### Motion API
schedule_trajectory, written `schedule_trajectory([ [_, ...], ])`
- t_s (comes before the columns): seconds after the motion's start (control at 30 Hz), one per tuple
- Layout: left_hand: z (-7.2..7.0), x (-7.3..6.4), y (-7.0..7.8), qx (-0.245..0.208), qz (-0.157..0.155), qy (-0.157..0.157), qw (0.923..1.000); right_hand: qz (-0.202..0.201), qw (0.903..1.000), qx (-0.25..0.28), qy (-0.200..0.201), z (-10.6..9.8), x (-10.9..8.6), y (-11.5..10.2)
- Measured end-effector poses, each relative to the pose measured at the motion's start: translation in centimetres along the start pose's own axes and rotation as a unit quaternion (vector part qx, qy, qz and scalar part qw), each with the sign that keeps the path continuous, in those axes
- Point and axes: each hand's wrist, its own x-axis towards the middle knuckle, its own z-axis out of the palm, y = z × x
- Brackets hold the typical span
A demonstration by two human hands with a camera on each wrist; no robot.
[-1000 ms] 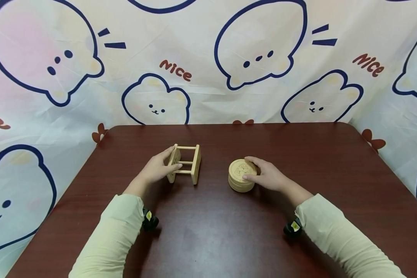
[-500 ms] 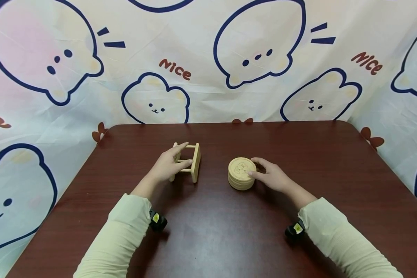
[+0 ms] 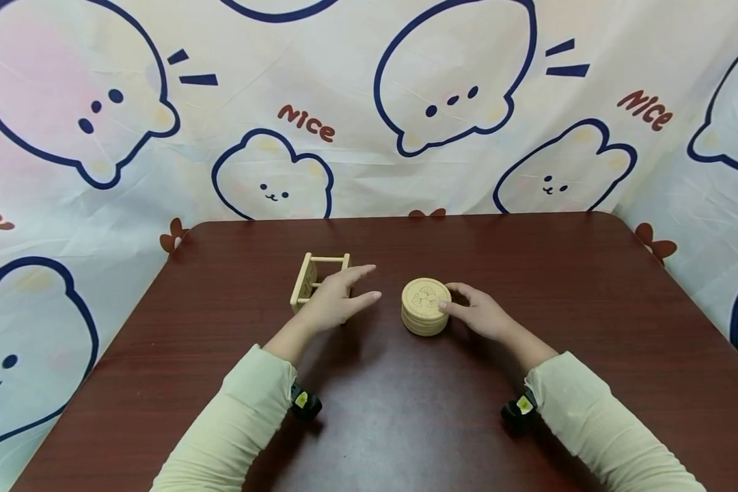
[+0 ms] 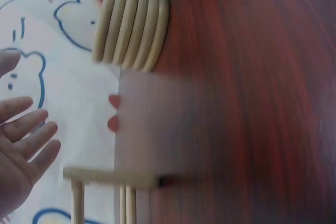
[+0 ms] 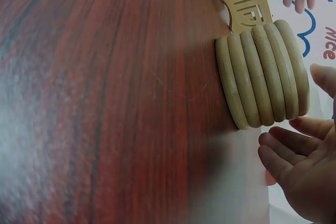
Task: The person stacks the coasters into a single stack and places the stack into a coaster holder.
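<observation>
A stack of round wooden coasters, the top one engraved with leaves, stands on the table. Their rounded edges line up closely in the right wrist view. To its left is a pale wooden coaster rack with rod crossbars; one cut-out side panel shows behind the stack. My left hand hovers over the rack's right side, partly hiding it, fingers stretched toward the coasters and holding nothing. Beside the stack's right side, my right hand has its thumb and fingers spread loosely around the edge.
The dark red-brown wooden table bears both things. A pale cloth printed with cartoon bears hangs behind the table and along its sides. Each wrist wears a small black camera, the left one low over the tabletop.
My left hand has let go of the rack's left side and moved right across it toward the coasters. My right hand has drawn back slightly from the top of the stack.
</observation>
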Motion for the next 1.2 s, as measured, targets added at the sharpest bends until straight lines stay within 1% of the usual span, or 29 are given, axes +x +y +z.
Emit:
schedule_trajectory([
  [0.07, 0.5, 0.3, 0.3, -0.010, -0.001, -0.001, 1.0000, 0.003, 1.0000, -0.001, -0.002, 0.1, 0.0, 0.1],
  [0.13, 1.1, 0.5, 0.5, -0.021, -0.007, -0.002, 0.9997, 0.005, 1.0000, 0.000, -0.003, 0.1, 0.1, 0.1],
  [0.23, 1.9, 0.9, 0.6, -0.026, -0.019, -0.006, 0.9995, 0.009, 0.9999, 0.001, -0.005, 0.2, 0.1, 0.1],
  [0.37, 3.0, 1.3, 0.7, -0.033, -0.053, -0.021, 0.9979, 0.018, 0.9998, 0.005, -0.008, 0.2, 0.0, 0.0],
  [0.57, 4.2, 1.8, 0.6, -0.069, -0.096, -0.032, 0.9924, 0.027, 0.9994, 0.002, -0.019, 0.1, 0.0, -0.2],
  [0.67, 4.8, 2.1, 0.5, -0.084, -0.110, -0.031, 0.9899, 0.032, 0.9992, -0.004, -0.024, 0.1, 0.0, -0.2],
  [0.77, 5.3, 2.3, 0.4, -0.092, -0.117, -0.025, 0.9886, 0.038, 0.9989, -0.008, -0.028, 0.1, 0.0, -0.1],
  [0.93, 5.9, 2.8, 0.5, -0.103, -0.130, -0.013, 0.9861, 0.048, 0.9983, 0.000, -0.032, -0.1, 0.1, -0.1],
  [1.0, 6.2, 3.0, 0.5, -0.103, -0.136, -0.008, 0.9854, 0.048, 0.9983, 0.008, -0.031, -0.1, 0.1, -0.2],
  [1.07, 6.4, 3.1, 0.5, -0.095, -0.139, -0.002, 0.9858, 0.046, 0.9979, 0.030, -0.034, 0.0, 0.1, -0.2],
  [1.2, 6.8, 3.4, 0.6, -0.113, -0.149, 0.004, 0.9823, 0.045, 0.9951, 0.079, -0.039, 0.2, 0.2, -0.1],
])
